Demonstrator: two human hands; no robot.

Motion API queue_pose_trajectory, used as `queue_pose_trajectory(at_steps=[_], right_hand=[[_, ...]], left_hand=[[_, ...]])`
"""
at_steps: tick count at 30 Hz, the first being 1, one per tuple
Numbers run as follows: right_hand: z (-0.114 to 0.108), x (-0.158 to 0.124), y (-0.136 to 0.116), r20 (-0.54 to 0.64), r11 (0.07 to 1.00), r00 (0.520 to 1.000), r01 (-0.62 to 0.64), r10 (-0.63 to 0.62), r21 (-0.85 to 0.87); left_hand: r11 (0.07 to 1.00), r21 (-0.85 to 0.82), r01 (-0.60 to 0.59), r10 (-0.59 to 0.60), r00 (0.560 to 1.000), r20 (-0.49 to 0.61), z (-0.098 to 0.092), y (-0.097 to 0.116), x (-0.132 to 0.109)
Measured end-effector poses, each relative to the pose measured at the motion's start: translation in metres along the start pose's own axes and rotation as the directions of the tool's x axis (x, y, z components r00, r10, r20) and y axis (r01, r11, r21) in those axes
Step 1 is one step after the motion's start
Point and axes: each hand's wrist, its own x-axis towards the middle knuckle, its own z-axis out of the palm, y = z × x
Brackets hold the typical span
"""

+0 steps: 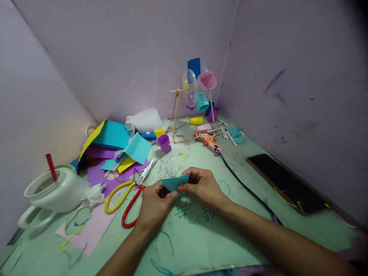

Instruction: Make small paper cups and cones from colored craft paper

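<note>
Between my two hands, above the middle of the green tabletop (198, 237), is a small piece of folded teal paper (174, 183). My left hand (156, 201) pinches its left end, thumb in front. The right end is held between the thumb and fingers of my right hand (202, 188). Left of my left hand lie scissors (140, 184) with one yellow and one red handle, blades apart. Past my hands sits a purple paper cup (164, 143). A glue gun (209, 141) with a floral pattern rests beyond my right hand, its black cord (244, 180) trailing right.
At the back stands a stick frame (176, 111) carrying a wheel of clear discs (189, 88) and coloured paper cups. Coloured paper sheets (110, 133) and a white teapot-like vessel (63, 191) with a red straw are on the left. A black phone (287, 182) and several markers (230, 136) lie right.
</note>
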Motion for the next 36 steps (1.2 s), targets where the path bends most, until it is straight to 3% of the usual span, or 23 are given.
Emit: queue_pose_trajectory(at_steps=[7, 12, 15, 17, 20, 24, 26, 28, 31, 33, 35, 36], right_hand=[[-0.002, -0.001, -0.003, -0.005, 0.999, 0.999, -0.043, 0.043, 0.018], [-0.004, -0.003, -0.004, 0.005, 0.999, 0.999, -0.038, 0.038, -0.001], [-0.005, -0.005, -0.007, 0.033, 0.997, 0.999, 0.034, -0.032, -0.065], [-0.007, -0.008, -0.007, 0.092, 0.986, 0.985, 0.151, -0.144, -0.074], [-0.009, -0.01, -0.005, 0.176, 0.928, 0.914, 0.372, -0.366, -0.004], [-0.01, -0.011, 0.0, 0.222, 0.763, 0.743, 0.646, -0.632, 0.01], [-0.009, -0.012, 0.0, 0.244, 0.675, 0.659, 0.738, -0.711, -0.026], [-0.009, -0.013, -0.001, 0.259, 0.627, 0.627, 0.774, -0.735, -0.093], [-0.008, -0.015, -0.003, 0.223, 0.614, 0.657, 0.753, -0.72, -0.236], [-0.008, -0.015, -0.004, 0.141, 0.6, 0.667, 0.728, -0.731, -0.331], [-0.008, -0.015, -0.005, 0.02, 0.597, 0.663, 0.687, -0.748, -0.415], [-0.007, -0.014, -0.004, -0.051, 0.607, 0.66, 0.655, -0.75, -0.451]], left_hand=[[0.999, 0.02, -0.027, 0.027, 1.0, 0.014, -0.002, -0.003, 0.0], [0.99, 0.012, -0.141, 0.142, 0.989, -0.051, -0.008, -0.007, 0.001], [0.969, -0.005, -0.249, 0.248, 0.965, -0.09, -0.01, -0.009, -0.001], [0.93, -0.002, -0.367, 0.365, 0.925, -0.107, -0.01, -0.011, -0.002], [0.821, 0.033, -0.569, 0.57, 0.816, -0.1, -0.013, -0.013, -0.002], [0.73, 0.053, -0.682, 0.684, 0.729, -0.036, -0.02, -0.012, -0.001], [0.677, 0.088, -0.73, 0.733, 0.68, -0.001, -0.025, -0.011, 0.0], [0.639, 0.126, -0.759, 0.763, 0.646, 0.021, -0.029, -0.011, 0.0], [0.637, 0.134, -0.759, 0.759, 0.648, 0.066, -0.032, -0.013, 0.002], [0.694, 0.142, -0.705, 0.708, 0.705, 0.038, -0.03, -0.016, 0.001], [0.799, 0.161, -0.58, 0.599, 0.792, -0.121, -0.023, -0.019, -0.001], [0.837, 0.18, -0.517, 0.546, 0.812, -0.205, -0.019, -0.02, -0.002]])
